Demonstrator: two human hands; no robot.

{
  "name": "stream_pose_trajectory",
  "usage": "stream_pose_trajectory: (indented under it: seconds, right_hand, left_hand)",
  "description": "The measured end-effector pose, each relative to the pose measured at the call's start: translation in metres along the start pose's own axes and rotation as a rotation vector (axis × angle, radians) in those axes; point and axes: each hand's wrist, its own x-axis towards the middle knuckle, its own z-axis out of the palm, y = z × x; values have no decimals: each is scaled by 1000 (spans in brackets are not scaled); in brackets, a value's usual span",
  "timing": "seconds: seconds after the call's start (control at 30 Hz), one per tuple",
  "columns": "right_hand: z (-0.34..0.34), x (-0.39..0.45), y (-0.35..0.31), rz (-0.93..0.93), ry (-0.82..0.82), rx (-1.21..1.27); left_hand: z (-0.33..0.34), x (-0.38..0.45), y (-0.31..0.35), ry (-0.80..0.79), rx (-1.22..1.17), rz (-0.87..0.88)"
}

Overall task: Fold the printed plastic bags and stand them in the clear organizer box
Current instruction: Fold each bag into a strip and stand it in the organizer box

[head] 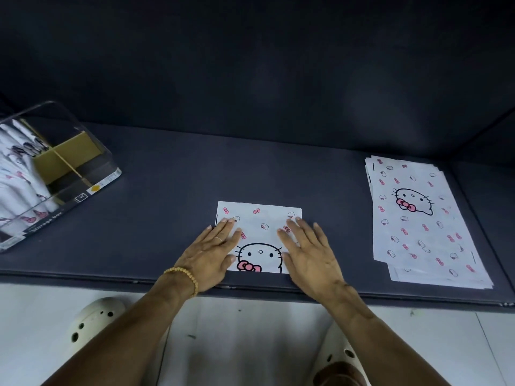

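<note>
A white plastic bag (259, 218) printed with a cat face and pink bows lies folded in half near the front edge of the dark table. My left hand (211, 249) presses flat on its left side, fingers straight. My right hand (309, 252) presses flat on its right side, fingers spread. A stack of unfolded printed bags (418, 218) lies flat at the right. The clear organizer box (106, 162) stands at the far left, with several folded bags upright inside and a cardboard divider (67, 157).
The dark table (172, 190) ends in a front edge just below my wrists. A dark wall rises behind it. White floor and two pale clogs show below the table edge.
</note>
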Motion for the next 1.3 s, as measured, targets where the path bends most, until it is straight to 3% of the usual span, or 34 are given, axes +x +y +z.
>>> stream_pose_trajectory:
  seconds: [0.07,0.33,0.47,0.57,0.7,0.87,1.3]
  right_hand:
    - [0,-2,-16,-106,109,93]
    - [-3,-3,-32,-265,108,-24]
    - [-11,4,-29,-49,62,190]
    - [-17,12,-17,115,2,396]
    - [-22,17,4,315,3,559]
    - [-22,47,22,577,15,718]
    - [6,74,17,681,47,472]
  left_hand:
    - [-1,1,1,1,1,-13]
    - [-13,-2,17,133,2,30]
    - [-18,-6,18,78,-54,10]
    - [-23,-2,19,145,-114,-18]
    - [-37,8,17,209,-305,-186]
    - [-40,29,8,256,-251,-332]
    - [-28,60,10,389,-247,-605]
